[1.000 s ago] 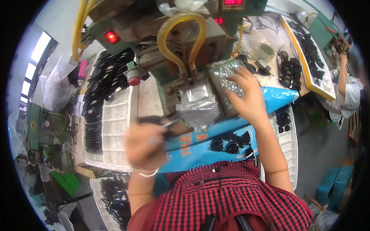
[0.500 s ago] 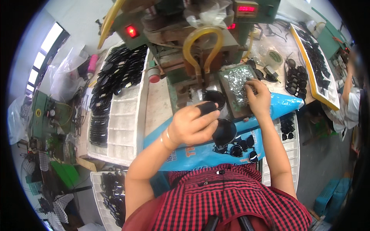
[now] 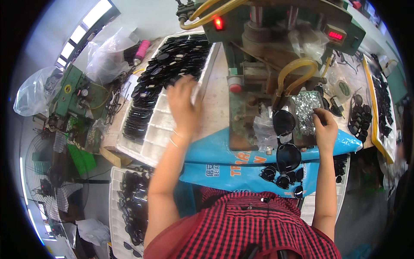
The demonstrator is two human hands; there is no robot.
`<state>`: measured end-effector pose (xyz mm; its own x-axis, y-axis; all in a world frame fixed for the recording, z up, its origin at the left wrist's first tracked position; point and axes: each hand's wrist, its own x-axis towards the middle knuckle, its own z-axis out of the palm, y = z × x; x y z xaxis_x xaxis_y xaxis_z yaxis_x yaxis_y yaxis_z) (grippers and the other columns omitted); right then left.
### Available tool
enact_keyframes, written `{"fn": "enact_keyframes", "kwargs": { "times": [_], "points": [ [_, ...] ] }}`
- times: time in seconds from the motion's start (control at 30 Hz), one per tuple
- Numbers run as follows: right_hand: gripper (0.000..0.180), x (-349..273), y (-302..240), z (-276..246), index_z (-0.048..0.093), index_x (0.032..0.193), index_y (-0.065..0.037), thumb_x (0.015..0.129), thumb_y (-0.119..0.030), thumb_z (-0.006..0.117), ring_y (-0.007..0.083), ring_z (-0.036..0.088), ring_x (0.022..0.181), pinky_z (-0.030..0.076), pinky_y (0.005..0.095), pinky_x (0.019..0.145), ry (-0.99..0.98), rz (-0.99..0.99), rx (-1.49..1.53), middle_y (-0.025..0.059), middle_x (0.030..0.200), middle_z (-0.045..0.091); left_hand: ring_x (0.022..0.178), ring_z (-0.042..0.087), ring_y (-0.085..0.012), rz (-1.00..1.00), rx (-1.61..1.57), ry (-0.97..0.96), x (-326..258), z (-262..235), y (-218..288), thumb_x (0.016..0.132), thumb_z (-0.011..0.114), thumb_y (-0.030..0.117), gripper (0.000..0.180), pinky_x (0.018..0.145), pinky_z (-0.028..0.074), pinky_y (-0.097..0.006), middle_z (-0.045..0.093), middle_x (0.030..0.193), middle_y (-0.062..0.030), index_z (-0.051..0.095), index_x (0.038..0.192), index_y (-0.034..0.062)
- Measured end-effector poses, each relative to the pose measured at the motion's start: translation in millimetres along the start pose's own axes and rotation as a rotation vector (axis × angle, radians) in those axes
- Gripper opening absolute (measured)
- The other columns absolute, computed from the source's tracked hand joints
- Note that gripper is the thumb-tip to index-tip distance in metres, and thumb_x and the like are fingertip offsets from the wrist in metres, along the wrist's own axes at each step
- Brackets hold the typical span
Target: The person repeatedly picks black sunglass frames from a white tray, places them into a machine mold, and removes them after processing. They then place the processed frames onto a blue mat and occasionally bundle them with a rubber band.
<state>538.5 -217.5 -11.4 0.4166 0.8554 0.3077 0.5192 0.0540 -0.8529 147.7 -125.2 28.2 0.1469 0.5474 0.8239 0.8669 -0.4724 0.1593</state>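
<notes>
**Sunglasses set at the press, both hands off them**

The thumb and forefinger of the right hand (image 3: 326,133) are curled near each other at the edge of a heap of small silver pieces (image 3: 305,111); whether a piece is clamped between them cannot be told. The thumb and fingers of the left hand (image 3: 183,105) are spread apart, but the hand is blurred, and whether anything is touched by its fingertips cannot be made out.

The black sunglasses (image 3: 289,157) are placed between the hands, nearer the right one, which is seen at about two o'clock from them; the left hand is seen between nine and ten. Their upper lens is set beneath the end of a yellow tube (image 3: 297,71) on the green press (image 3: 276,56), and their lower lens is seen over blue plastic sheeting (image 3: 211,149). At six o'clock, smaller-looking sunglasses (image 3: 282,179) are grouped on the sheeting.

Beneath the left hand, a white tray (image 3: 161,127) is stretched from eight o'clock to one, with black eyewear (image 3: 172,56) packed along its far side. On the press, a red button (image 3: 235,86) is mounted at ten o'clock from the sunglasses. At two, a roll of tape (image 3: 343,89) is seen; farther out, around three, a yellow-edged tray (image 3: 376,112) is filled with dark pieces.
</notes>
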Motion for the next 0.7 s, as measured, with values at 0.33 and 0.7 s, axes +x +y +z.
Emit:
{"fn": "enact_keyframes", "kwargs": {
  "times": [0.33, 0.7],
  "points": [
    [0.016, 1, 11, -3, 0.072, 0.100, -0.002, 0.085, -0.005, 0.067, 0.0215, 0.066, 0.088, 0.052, 0.0317, 0.080, 0.127, -0.120, -0.137, 0.0112, 0.095, 0.070, 0.112, 0.053, -0.0372, 0.025, 0.466, -0.313, -6, 58, -171, 0.074, 0.066, 0.011, 0.017, 0.108, 0.036, -0.048, 0.057, 0.134, -0.0156, 0.065, 0.090, 0.0064],
    [0.026, 7, -101, 23, 0.067, 0.104, -0.001, 0.079, -0.005, 0.069, 0.0176, 0.066, 0.091, 0.049, 0.0294, 0.083, -0.260, -0.101, 0.354, 0.0085, 0.093, 0.069, 0.071, 0.049, -0.0122, -0.543, -0.187, -0.559, -9, 7, -56, 0.097, 0.062, 0.026, 0.034, 0.066, 0.043, -0.026, 0.062, 0.087, -0.0047, 0.059, 0.114, -0.0029]
  ]
}}
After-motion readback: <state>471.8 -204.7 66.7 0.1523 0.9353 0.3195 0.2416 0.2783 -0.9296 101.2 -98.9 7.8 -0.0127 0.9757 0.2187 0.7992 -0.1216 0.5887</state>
